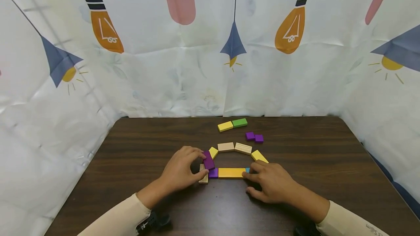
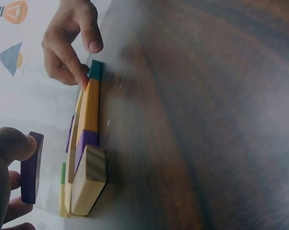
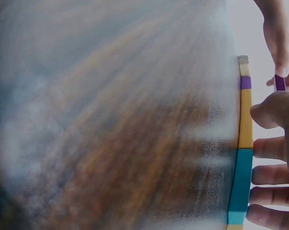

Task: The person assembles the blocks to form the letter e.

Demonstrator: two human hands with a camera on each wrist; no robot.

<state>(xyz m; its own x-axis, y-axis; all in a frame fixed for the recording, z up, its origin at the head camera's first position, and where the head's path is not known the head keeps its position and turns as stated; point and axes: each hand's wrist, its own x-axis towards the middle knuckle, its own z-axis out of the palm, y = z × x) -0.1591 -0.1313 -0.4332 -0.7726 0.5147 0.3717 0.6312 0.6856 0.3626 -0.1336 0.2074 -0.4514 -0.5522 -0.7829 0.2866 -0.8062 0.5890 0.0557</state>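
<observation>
Your left hand (image 1: pixel 180 168) pinches a purple block (image 1: pixel 208 161) raised above the counter (image 1: pixel 147 134), near the pale block (image 1: pixel 203 181) at left; your right hand (image 1: pixel 273 182), fingers spread, touches the orange block (image 1: pixel 231 173). A slipping pinch could drop the purple piece, knocking the pale one askew.

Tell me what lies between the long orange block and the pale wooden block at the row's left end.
A purple block lies between the long orange block and the pale wooden block; the left wrist view shows it.
</observation>
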